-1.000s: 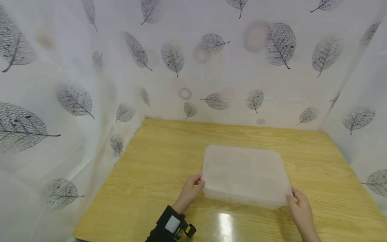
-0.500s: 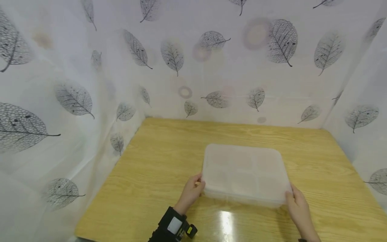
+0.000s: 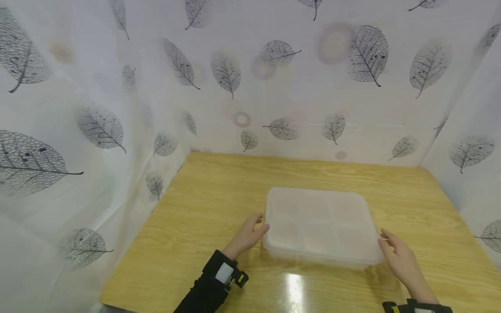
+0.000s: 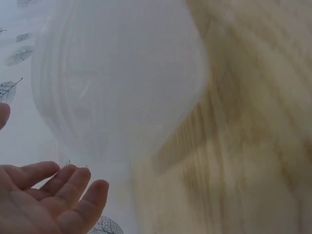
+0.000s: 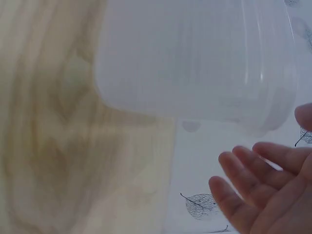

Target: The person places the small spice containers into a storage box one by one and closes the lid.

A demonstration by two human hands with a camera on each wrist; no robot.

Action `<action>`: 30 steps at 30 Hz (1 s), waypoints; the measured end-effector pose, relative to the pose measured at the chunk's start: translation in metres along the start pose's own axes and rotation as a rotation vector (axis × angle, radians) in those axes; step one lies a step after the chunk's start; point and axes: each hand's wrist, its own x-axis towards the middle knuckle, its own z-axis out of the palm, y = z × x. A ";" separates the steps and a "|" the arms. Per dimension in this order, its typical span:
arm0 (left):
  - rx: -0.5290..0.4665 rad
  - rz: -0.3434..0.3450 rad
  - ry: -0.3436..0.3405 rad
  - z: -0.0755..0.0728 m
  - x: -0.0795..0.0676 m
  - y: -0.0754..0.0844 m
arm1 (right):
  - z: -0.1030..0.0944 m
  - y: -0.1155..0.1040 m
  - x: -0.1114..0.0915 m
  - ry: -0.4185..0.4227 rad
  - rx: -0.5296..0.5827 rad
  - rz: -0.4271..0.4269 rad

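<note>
A frosted white plastic box with a lid [image 3: 322,224] lies flat on the wooden table [image 3: 203,204]; faint compartment outlines show through the lid. My left hand [image 3: 250,234] is at its near left corner, fingers loosely extended, thumb close to the rim. My right hand [image 3: 399,256] hovers just off the near right corner with fingers spread, apart from the box. In the left wrist view the box [image 4: 117,73] is blurred above my relaxed fingers [image 4: 63,195]. The right wrist view shows the box [image 5: 195,63] away from my straight fingers [image 5: 253,180].
White sheets printed with grey leaves [image 3: 98,126] wall the table on the left, back and right. Bare wood lies to the left of the box and behind it. A bright glare [image 3: 292,287] marks the near tabletop.
Both hands have let go of the box's near corners and drawn slightly outward, fingers spreading. The box sits flat and has barely shifted.
</note>
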 end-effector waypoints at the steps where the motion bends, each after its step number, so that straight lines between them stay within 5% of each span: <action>1: 0.059 0.017 -0.006 -0.004 0.006 0.001 | -0.003 0.000 0.005 0.002 -0.025 -0.046; 8: 0.561 0.260 -0.113 -0.015 0.053 0.002 | -0.015 -0.003 0.056 -0.159 -0.148 -0.232; 13: 0.770 0.254 -0.181 -0.014 0.069 -0.002 | -0.008 0.003 0.080 -0.229 -0.245 -0.278; 21: 0.848 0.243 -0.197 -0.011 0.070 0.000 | 0.004 0.007 0.080 -0.154 -0.436 -0.375; 30: 0.911 0.252 -0.145 -0.010 0.078 -0.001 | 0.006 0.005 0.085 -0.147 -0.439 -0.355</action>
